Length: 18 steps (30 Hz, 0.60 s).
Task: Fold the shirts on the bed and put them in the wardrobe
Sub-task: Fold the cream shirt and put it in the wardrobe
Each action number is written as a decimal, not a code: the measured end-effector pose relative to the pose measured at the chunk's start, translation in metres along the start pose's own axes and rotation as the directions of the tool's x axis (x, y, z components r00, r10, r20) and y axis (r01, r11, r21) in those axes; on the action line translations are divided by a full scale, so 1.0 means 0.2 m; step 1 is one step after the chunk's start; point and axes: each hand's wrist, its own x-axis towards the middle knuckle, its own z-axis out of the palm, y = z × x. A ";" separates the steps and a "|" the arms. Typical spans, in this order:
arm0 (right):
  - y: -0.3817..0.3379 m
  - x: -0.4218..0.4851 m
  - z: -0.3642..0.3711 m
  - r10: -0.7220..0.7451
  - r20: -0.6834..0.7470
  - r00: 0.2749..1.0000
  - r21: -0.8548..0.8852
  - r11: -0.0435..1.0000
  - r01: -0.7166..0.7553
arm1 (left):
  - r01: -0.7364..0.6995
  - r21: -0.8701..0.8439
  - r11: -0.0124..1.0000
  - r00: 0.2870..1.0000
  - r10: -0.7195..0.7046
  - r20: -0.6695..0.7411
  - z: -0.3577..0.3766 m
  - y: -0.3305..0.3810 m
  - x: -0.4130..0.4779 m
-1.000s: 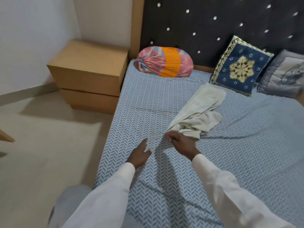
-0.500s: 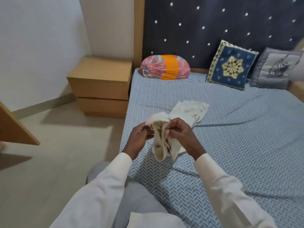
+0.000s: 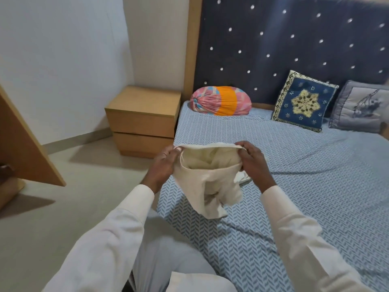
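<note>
Above the near left part of the bed [image 3: 315, 186], the cream shirt [image 3: 207, 186] hangs between 2 hands: left hand [image 3: 164, 165] and right hand [image 3: 253, 163] each pinch its open edge.

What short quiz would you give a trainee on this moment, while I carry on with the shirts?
1. True or false: the cream cloth shirt lies flat and folded on the blue herringbone bed sheet.
2. Which lies nearest the light wooden bedside cabinet? A the pink and orange bolster; B the navy embroidered cushion; C the grey cushion.
3. How many hands grip the shirt?
Key: 1 false, it is held up, unfolded. 2 A. 3 two, the left hand and the right hand, each gripping its open edge.
</note>
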 end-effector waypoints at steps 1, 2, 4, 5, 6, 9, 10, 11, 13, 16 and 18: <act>-0.03 0.03 -0.03 0.002 0.002 1.000 0.021 1.000 -0.002 | -0.014 0.052 0.999 1.000 0.014 -0.002 -0.01 -0.01 0.01; -0.06 0.05 -0.07 0.009 0.011 1.000 0.058 0.998 -0.010 | -0.021 0.102 0.995 1.000 0.021 -0.001 0.00 -0.02 0.02; -0.10 0.09 -0.11 0.045 0.025 0.999 0.152 0.987 -0.049 | -0.021 0.161 0.987 0.999 0.017 0.029 0.01 -0.03 0.03; -0.11 0.11 -0.14 0.069 0.022 0.997 0.192 0.979 -0.072 | -0.020 0.192 0.981 0.997 0.006 0.072 0.02 -0.02 0.03; -0.12 0.11 -0.15 0.093 0.021 0.995 0.224 0.970 -0.095 | -0.013 0.231 0.973 0.992 -0.017 0.128 0.03 -0.01 0.03; -0.16 0.10 -0.17 0.165 0.034 0.986 0.345 0.924 -0.167 | -0.031 0.554 0.832 0.974 -0.099 0.203 0.04 0.00 0.08; -0.16 0.10 -0.17 0.194 0.061 0.979 0.391 0.898 -0.202 | -0.025 0.675 0.737 0.986 -0.095 0.140 0.05 -0.03 0.10; -0.17 0.10 -0.17 0.212 0.102 0.972 0.424 0.874 -0.235 | 0.012 0.752 0.659 0.996 -0.073 0.049 0.07 -0.06 0.10; -0.19 0.10 -0.17 0.202 0.201 0.958 0.445 0.853 -0.273 | 0.171 0.703 0.690 0.985 -0.113 -0.129 0.14 -0.11 0.07; -0.17 0.11 -0.17 0.071 0.355 0.932 0.464 0.852 -0.242 | 0.330 0.535 0.778 0.903 -0.425 0.061 0.31 -0.18 -0.02; -0.14 0.11 -0.16 -0.022 0.453 0.891 0.486 0.845 -0.225 | 0.318 0.475 0.821 0.808 -0.496 0.317 0.45 -0.18 -0.09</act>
